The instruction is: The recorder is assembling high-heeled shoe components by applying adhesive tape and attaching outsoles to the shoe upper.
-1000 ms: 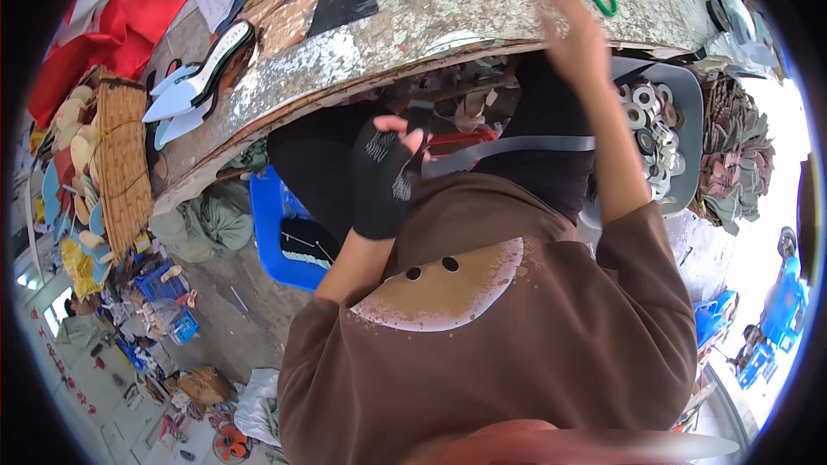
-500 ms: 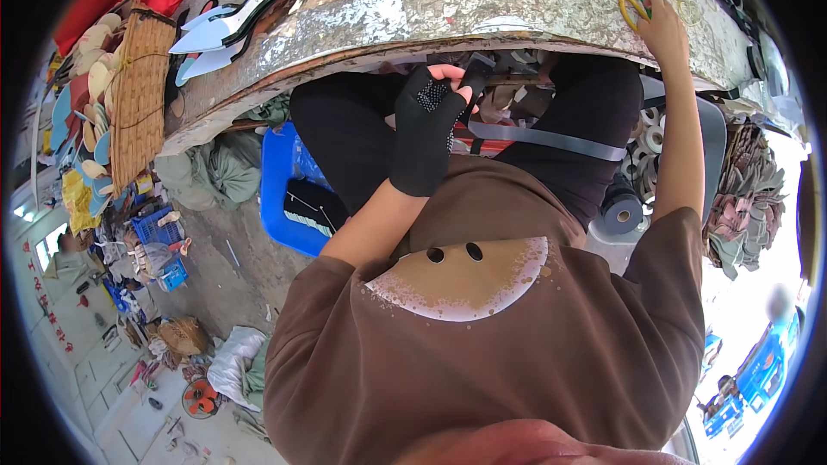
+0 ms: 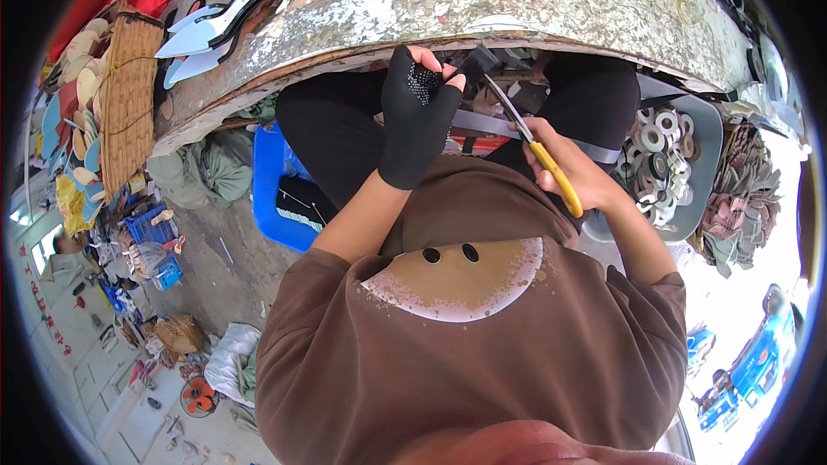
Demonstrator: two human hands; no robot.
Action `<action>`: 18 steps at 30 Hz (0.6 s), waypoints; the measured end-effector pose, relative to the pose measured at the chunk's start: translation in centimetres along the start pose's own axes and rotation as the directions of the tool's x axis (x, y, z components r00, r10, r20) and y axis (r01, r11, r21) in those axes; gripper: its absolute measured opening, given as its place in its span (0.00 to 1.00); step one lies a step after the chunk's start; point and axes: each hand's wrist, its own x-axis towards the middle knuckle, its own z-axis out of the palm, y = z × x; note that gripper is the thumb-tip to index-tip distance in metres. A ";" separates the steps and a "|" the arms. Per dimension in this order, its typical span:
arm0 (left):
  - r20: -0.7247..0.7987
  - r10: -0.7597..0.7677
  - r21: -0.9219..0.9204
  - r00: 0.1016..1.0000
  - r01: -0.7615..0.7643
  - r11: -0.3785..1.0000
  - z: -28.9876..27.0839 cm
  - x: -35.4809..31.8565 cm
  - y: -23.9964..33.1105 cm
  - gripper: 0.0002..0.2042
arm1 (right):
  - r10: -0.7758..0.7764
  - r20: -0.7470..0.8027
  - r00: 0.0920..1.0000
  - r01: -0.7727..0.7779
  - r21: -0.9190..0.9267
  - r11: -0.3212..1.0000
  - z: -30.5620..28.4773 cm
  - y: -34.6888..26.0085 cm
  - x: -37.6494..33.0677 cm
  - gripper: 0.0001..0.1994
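My left hand [image 3: 420, 120], in a black fingerless glove with a dotted palm, pinches a small dark strip-like piece [image 3: 479, 61] between thumb and fingers at the table's front edge. My right hand [image 3: 572, 162] is bare and closed around a pair of scissors [image 3: 560, 181] with a yellow handle. The blades point up and left, their tips close beside the dark piece; whether they touch it I cannot tell. A grey band [image 3: 482, 124] stretches across my lap below the blades.
Ahead lies a worn table [image 3: 517, 0]; pointed shoe parts [image 3: 211, 30] sit at its left. A blue tub [image 3: 274, 224] stands left of my legs, a grey bin of tape rolls [image 3: 662, 159] right. Stacked sole pieces [image 3: 86, 112] lean at far left.
My right hand has picked the scissors up from the table's right side and brought them down left to the dark piece. My left hand has shifted slightly up and left, still pinching.
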 end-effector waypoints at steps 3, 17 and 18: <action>0.052 -0.003 0.064 0.999 -0.001 0.998 0.0 0.0 -0.5 0.14 | 0.018 -0.032 0.999 -0.019 -0.047 0.999 0.6 -1.1 0.8 0.50; 0.126 -0.119 0.189 0.985 0.094 0.977 -1.8 -0.9 1.4 0.09 | 0.077 -0.493 0.867 -0.076 0.022 0.997 -6.0 -2.8 1.6 0.25; 0.142 -0.128 0.202 0.982 0.097 0.974 -1.5 -0.8 1.4 0.07 | -0.095 -0.642 0.761 -0.054 -0.208 0.977 -9.0 -0.9 1.8 0.27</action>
